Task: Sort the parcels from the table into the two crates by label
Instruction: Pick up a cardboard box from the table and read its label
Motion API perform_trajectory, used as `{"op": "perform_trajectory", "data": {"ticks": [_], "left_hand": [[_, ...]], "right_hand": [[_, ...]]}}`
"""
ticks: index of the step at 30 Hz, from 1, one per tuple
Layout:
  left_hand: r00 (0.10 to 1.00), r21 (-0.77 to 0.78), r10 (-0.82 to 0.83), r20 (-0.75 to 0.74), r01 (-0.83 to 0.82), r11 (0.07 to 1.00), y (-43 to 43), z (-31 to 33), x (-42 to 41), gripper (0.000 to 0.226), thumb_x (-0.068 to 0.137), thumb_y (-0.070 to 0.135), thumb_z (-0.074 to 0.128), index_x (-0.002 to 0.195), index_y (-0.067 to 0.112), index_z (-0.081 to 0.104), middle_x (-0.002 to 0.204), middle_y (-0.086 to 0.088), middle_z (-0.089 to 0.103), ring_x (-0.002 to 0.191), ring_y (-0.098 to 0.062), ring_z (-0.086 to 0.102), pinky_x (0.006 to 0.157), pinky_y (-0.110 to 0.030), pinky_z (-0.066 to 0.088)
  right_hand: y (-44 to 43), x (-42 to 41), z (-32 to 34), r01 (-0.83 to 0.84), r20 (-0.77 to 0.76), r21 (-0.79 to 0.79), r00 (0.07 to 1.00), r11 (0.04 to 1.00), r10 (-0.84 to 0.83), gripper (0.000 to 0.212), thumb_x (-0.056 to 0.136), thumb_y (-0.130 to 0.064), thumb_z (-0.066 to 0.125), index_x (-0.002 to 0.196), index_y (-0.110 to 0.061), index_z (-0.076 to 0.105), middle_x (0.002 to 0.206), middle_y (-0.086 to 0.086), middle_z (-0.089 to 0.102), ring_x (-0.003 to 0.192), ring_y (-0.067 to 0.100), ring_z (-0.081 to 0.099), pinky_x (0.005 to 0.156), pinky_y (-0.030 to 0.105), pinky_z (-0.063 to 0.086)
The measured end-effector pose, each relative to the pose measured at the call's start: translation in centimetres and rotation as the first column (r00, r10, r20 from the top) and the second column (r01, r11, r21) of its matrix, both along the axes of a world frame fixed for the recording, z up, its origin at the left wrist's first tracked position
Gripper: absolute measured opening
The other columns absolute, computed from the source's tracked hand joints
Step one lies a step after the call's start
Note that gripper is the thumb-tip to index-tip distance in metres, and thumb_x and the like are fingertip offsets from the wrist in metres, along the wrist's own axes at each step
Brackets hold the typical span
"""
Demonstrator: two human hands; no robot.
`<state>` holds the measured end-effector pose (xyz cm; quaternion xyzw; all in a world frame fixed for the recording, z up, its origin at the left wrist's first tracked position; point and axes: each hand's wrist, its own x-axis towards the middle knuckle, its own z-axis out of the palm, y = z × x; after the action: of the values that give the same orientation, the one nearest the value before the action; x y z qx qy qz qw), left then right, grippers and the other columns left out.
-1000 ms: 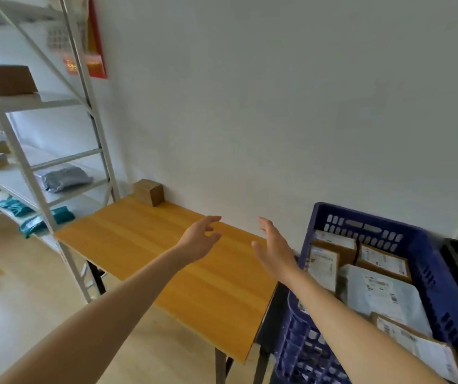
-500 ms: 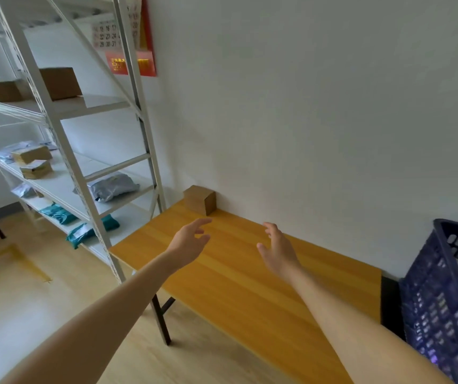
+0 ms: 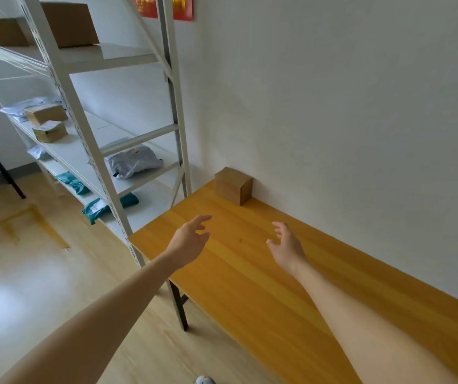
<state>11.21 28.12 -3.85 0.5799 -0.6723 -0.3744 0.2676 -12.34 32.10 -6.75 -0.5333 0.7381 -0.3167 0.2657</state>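
Both arms extended over the orange wooden tabletop [image 3: 291, 295], toward frame centre. Left hand [image 3: 187, 241] open, fingers loosely spread, nothing held. Right hand [image 3: 287, 246] likewise open and empty, palm turned inward to face the left. Hands set apart at about box width, probably pre-shaped for a two-sided grasp.

Only parcel seen on the tabletop: small plain brown cardboard box [image 3: 233, 185], upper centre of frame, standing at the far corner, close against the white wall [image 3: 333, 106]. No label visible on the faces shown, so destination crate not determinable. Neither crate in view.

White metal shelving rack [image 3: 92, 151] at left of frame, carrying other packets; not part of the sort, judged from the task wording.

Compared with half a second earlier: view swung further left, blue crate gone from right edge, box larger in frame, hands nearer to it but well short of contact.
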Motion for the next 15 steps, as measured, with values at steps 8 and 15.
{"op": "perform_trajectory", "data": {"ticks": [8, 15], "left_hand": [[0.989, 0.089, 0.009, 0.145, -0.022, 0.996, -12.5, -3.0, 1.1, 0.043, 0.100, 0.020, 0.048, 0.141, 0.030, 0.042, 0.135, -0.005, 0.052, 0.106, -0.018, 0.055, 0.068, -0.021, 0.044], [0.987, 0.164, 0.002, 0.158, -0.028, 0.986, -19.2, -5.7, 0.5, 0.043, 0.100, 0.022, 0.049, 0.142, 0.027, 0.041, 0.135, -0.005, 0.051, 0.106, -0.018, 0.053, 0.075, -0.026, 0.047]], "right_hand": [[-12.6, -0.8, -3.0, 0.048, 0.060, 0.087, 0.997, 0.995, -0.054, 0.046, 0.097, -0.013, 0.052, 0.141, -0.015, 0.038, 0.144, 0.007, 0.043, 0.130, 0.023, 0.044, 0.100, 0.033, 0.041], [-19.3, -0.8, -5.5, 0.053, 0.078, 0.155, 0.995, 0.987, -0.065, 0.045, 0.097, -0.013, 0.052, 0.140, -0.016, 0.039, 0.143, 0.006, 0.044, 0.129, 0.022, 0.045, 0.100, 0.034, 0.043]]}}
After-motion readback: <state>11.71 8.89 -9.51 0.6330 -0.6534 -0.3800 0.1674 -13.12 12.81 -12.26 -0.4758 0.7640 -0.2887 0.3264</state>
